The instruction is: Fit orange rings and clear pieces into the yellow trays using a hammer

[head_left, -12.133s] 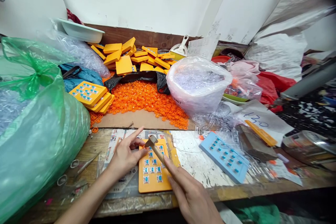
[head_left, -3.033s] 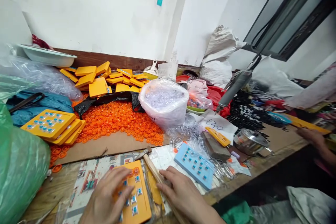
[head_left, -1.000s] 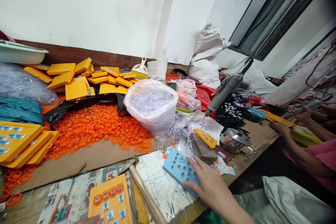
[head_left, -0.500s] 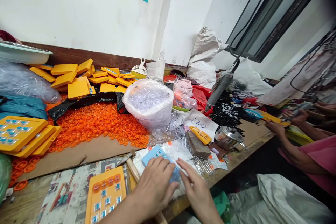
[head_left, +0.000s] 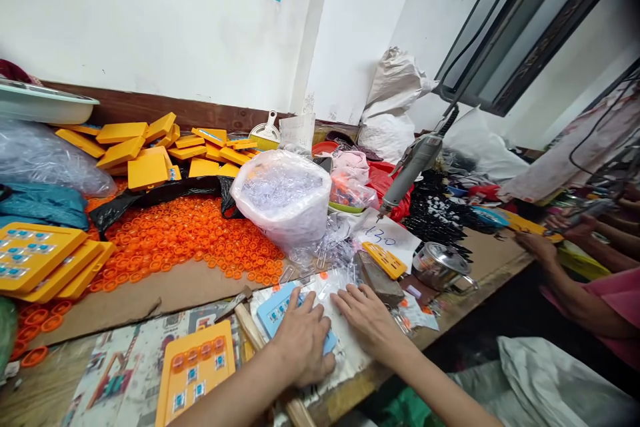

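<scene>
My left hand [head_left: 306, 332] lies with spread fingers across a light blue plastic plate [head_left: 274, 310] with small blue-and-clear pieces set in it. Its palm covers much of the plate. Beside it, my right hand [head_left: 369, 321] is stretched out over white paper [head_left: 345, 352], apart from the plate, its fingertips near clear plastic pieces [head_left: 345, 276]. A hammer [head_left: 250, 327] with a wooden handle lies left of the blue plate, its handle running under my left forearm. Further left is a yellow plate [head_left: 200, 357] holding orange rings and blue-and-clear pieces.
Orange rings [head_left: 185, 233] are heaped behind, beside a white bag [head_left: 280, 193] of clear parts. An electric screwdriver [head_left: 413, 170] hangs above a metal block [head_left: 383, 280] and a lidded metal pot [head_left: 443, 265]. Yellow cases [head_left: 150, 167] are piled along the wall. Another person's arms [head_left: 545, 257] work at right.
My right hand has moved up and away from the blue plate, its fingers now flatter over the paper. The blue plate and left hand have shifted slightly left. The hanging screwdriver has swung slightly.
</scene>
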